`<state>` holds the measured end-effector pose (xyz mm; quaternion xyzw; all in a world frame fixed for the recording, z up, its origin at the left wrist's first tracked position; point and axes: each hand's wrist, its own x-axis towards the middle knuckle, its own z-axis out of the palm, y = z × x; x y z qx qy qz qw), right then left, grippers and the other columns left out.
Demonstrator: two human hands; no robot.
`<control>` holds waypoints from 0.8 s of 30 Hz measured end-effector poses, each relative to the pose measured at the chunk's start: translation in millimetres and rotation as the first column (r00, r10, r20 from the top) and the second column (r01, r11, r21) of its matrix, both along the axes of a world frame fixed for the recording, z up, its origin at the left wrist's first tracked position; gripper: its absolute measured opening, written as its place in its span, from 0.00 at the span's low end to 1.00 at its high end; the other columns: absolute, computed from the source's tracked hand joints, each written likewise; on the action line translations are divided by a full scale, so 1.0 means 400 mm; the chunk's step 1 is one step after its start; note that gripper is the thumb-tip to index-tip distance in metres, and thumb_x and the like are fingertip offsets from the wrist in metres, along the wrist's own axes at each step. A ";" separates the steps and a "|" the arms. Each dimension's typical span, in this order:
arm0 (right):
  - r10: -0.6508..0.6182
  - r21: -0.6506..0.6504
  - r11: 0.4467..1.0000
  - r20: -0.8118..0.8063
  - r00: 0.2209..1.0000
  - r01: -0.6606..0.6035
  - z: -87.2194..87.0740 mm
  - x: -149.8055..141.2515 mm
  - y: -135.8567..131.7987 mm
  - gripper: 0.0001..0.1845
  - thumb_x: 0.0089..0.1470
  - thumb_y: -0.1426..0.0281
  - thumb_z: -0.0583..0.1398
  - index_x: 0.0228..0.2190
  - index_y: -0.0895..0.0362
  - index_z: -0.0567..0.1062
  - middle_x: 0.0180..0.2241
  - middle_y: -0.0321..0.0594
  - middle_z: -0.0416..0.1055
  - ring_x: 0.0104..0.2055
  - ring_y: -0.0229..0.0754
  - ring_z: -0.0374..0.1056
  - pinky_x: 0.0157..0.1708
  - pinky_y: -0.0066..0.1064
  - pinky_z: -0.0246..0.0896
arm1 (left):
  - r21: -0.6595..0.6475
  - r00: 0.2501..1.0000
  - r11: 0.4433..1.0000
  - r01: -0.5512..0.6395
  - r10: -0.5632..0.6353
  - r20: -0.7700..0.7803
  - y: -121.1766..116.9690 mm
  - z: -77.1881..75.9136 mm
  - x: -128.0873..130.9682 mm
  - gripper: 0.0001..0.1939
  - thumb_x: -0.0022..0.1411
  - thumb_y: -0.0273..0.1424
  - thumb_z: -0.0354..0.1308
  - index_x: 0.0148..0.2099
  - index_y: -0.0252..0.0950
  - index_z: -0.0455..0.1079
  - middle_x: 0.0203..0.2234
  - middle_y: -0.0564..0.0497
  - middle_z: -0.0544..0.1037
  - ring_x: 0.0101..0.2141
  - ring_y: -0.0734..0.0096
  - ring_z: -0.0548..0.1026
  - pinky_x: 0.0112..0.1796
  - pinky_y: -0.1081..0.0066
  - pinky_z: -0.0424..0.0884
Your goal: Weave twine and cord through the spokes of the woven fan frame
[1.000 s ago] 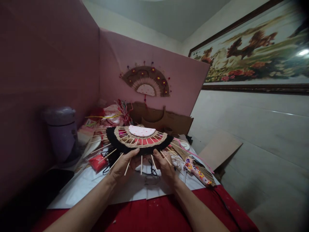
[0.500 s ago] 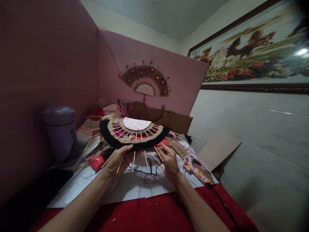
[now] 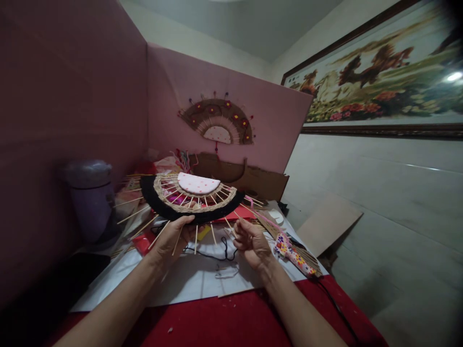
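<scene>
A half-round woven fan (image 3: 191, 212) of thin sticks, with a black yarn band, a tan braided band and a pink-dotted white half-disc, hangs above the table, its sticks pointing outward. My left hand (image 3: 173, 236) grips its lower edge, thumb on the black band and the other fingers behind. To the right, my right hand (image 3: 253, 243) is closed in a pinch beside the lower right stick ends. A strand of black yarn (image 3: 217, 258) loops under the fan and runs up to the curled fingers of this hand. Whether those fingertips also touch a stick, I cannot tell.
A flower-patterned glue gun (image 3: 296, 255) with a dark cord lies at right on white paper (image 3: 181, 284) over a red cloth (image 3: 213, 318). Torn cardboard (image 3: 260, 180) stands behind. A purple container (image 3: 92, 202) is at left. A finished fan (image 3: 220, 118) hangs on the pink board.
The fan has moved left and slightly up with my left hand. My right hand has come off the black band and is now pinched at its right, with black yarn running to it.
</scene>
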<state>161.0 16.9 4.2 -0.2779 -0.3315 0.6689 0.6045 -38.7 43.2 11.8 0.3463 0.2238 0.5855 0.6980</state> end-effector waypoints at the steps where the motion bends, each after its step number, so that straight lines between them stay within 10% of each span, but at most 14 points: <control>1: 0.004 -0.021 1.000 -0.025 1.000 -0.005 -0.001 -0.001 0.001 0.15 0.36 0.67 0.68 0.24 0.60 0.70 0.16 0.25 0.52 0.16 0.25 0.35 0.14 0.20 0.29 | 0.005 1.000 1.000 -0.005 0.005 0.000 0.000 0.000 0.001 0.23 0.56 0.18 0.51 0.54 0.29 0.63 0.35 0.44 0.80 0.32 0.65 0.78 0.35 0.68 0.76; 11: 0.240 -0.080 0.968 0.036 0.970 -0.237 0.004 -0.008 -0.010 0.19 0.42 0.58 0.66 0.20 0.61 0.70 0.09 0.21 0.43 0.12 0.24 0.32 0.12 0.20 0.27 | 0.009 0.999 0.999 -0.039 0.039 0.028 -0.004 0.002 0.003 0.25 0.54 0.17 0.53 0.55 0.32 0.63 0.35 0.45 0.80 0.31 0.66 0.78 0.34 0.69 0.76; 24: -0.110 -0.046 0.992 0.182 0.977 0.120 -0.001 -0.004 0.003 0.21 0.36 0.61 0.68 0.19 0.57 0.62 0.11 0.20 0.42 0.13 0.24 0.32 0.12 0.20 0.25 | 0.022 1.000 1.000 -0.004 0.004 0.016 0.012 -0.012 -0.003 0.24 0.53 0.16 0.52 0.54 0.31 0.65 0.34 0.44 0.80 0.30 0.65 0.78 0.31 0.70 0.77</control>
